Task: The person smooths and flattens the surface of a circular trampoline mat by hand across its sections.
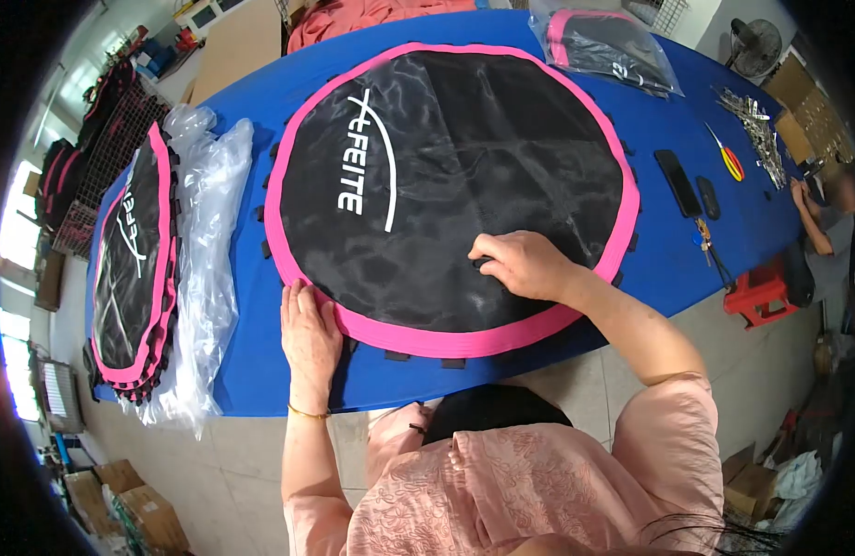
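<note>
On a blue table (251,357), a round black mat (511,167) with a pink border lies spread flat, the biggest thing on the cloth. White lettering and a curved white stripe on its left part; short black tabs poke out around the rim.

Left hand (310,332): laid on the pink border at the near left, fingers close together and pointing away from the body, thumb slightly apart. Thin bracelet (309,413) at that wrist.

Right hand (525,265): over the near part of the black cloth, fingers curled narrow around a small dark piece (481,263) (mostly hidden, so what it is I cannot tell).

Left side of table: more black-and-pink mats (131,269), stacked, same lettering, with crumpled clear plastic (209,241) just beside them. Far right: a folded mat in a clear bag (608,51).

Right side: a phone (677,183), a smaller dark object (708,197) beside it, keys (703,233) nearer the edge, scissors (728,160) with red and yellow handles, a heap of metal pieces (761,134). Past the table, a red stool (759,292) and another person (830,222).
</note>
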A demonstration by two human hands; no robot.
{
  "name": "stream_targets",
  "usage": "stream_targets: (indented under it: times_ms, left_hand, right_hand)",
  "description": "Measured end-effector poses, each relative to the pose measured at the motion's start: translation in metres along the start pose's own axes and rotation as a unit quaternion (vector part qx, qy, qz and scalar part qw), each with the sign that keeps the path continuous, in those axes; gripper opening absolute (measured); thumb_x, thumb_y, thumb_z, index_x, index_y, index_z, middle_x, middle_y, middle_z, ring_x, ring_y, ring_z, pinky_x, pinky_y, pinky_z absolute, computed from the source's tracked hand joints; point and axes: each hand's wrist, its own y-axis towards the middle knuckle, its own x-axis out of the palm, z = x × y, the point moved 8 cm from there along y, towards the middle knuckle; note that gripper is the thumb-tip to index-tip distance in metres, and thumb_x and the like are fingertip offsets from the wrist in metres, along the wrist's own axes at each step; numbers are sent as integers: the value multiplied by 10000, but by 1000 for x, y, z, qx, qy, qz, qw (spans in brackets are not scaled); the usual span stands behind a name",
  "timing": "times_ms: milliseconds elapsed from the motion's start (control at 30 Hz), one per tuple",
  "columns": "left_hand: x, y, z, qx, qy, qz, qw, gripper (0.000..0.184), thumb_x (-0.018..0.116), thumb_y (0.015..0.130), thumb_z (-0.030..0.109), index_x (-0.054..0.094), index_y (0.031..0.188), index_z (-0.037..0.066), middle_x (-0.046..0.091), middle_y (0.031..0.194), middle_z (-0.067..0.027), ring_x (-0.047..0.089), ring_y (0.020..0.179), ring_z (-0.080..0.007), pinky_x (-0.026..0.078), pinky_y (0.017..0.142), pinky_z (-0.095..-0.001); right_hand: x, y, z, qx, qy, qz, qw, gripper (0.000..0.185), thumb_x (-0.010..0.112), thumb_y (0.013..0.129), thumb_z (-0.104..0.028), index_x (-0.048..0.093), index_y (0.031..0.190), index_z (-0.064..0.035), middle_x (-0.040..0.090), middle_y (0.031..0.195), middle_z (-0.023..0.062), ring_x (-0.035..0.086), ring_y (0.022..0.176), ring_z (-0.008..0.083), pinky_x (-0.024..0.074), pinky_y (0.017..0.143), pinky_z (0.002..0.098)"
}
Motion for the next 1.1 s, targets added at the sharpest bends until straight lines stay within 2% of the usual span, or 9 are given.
stream_targets:
  times_ms: [67, 100, 133, 233, 367, 467, 567, 800, 1100]
  left_hand:
    - [10, 8, -14, -64, -70, -54, 994, 442, 670, 996, 176, 560, 1352, -62, 546, 1507, -309, 467, 1450, -489, 400, 1213, -531]
    - [12, 9, -17, -81, -84, -69, 991, 507, 676, 1009, 219, 533, 1375, -102, 512, 1518, -359, 440, 1461, -522, 384, 1230, -522]
    - [13, 8, -15, -81, -83, -70, 991, 507, 676, 1009, 219, 533, 1375, -102, 512, 1518, -359, 440, 1461, -522, 384, 1230, -522]
    - [11, 4, 7, -23, 15, -52, 998, 730, 697, 1017, 378, 449, 1431, -170, 443, 1545, -411, 386, 1479, -562, 339, 1245, -550]
    - [10, 0, 10, -19, 19, -52, 998, 770, 695, 1017, 400, 421, 1479, -152, 408, 1583, -394, 363, 1499, -549, 315, 1252, -566]
    - [8, -9, 15, -42, 5, -52, 998, 798, 694, 1015, 418, 405, 1519, -129, 392, 1603, -376, 343, 1518, -538, 299, 1259, -579]
    - [4, -26, 48, -19, -4, -57, 998, 843, 684, 1004, 487, 412, 1540, -104, 381, 1622, -355, 322, 1540, -521, 265, 1272, -597]
    - [14, -39, 60, -9, -12, -44, 999, 808, 658, 1015, 446, 418, 1534, -125, 342, 1634, -382, 268, 1558, -547, 239, 1270, -630]
    - [9, -37, 63, -17, -39, -25, 999, 792, 716, 963, 377, 445, 1474, -165, 362, 1610, -394, 282, 1550, -556, 255, 1267, -632]
  right_hand:
    - [2, 5, -3, -14, -10, 6, 1000, 170, 716, 955, -126, 629, 1089, -67, 761, 1006, 156, 731, 956, 376, 561, 817, 485]
    - [-1, 11, -2, -27, -24, 23, 999, 167, 715, 954, -124, 627, 1083, -66, 761, 1008, 155, 730, 962, 377, 560, 816, 487]
    - [-4, 18, 2, -40, -38, 41, 998, 164, 715, 952, -122, 625, 1077, -65, 760, 1010, 153, 728, 967, 378, 560, 814, 488]
    - [-14, 46, 26, -31, -45, 61, 997, 175, 702, 957, -128, 611, 1094, -67, 761, 1039, 149, 724, 994, 387, 565, 816, 491]
    - [-17, 80, 60, 20, -89, 75, 993, 211, 707, 964, -140, 591, 1132, -86, 767, 1069, 125, 729, 1014, 370, 569, 841, 484]
    - [-15, 81, 61, 19, -88, 81, 993, 221, 712, 966, -148, 587, 1139, -88, 768, 1068, 117, 729, 1019, 366, 569, 842, 481]
    - [-13, 61, 30, -31, -57, 65, 996, 190, 699, 960, -125, 595, 1110, -71, 765, 1051, 131, 727, 995, 372, 561, 832, 489]
    - [22, 25, -32, -90, -70, -23, 993, 148, 715, 951, -156, 653, 1075, -104, 759, 945, 81, 730, 915, 304, 530, 826, 444]
    - [14, 80, -15, -87, -39, 61, 994, 175, 720, 943, -107, 607, 1072, -76, 765, 973, 120, 735, 937, 357, 557, 799, 469]
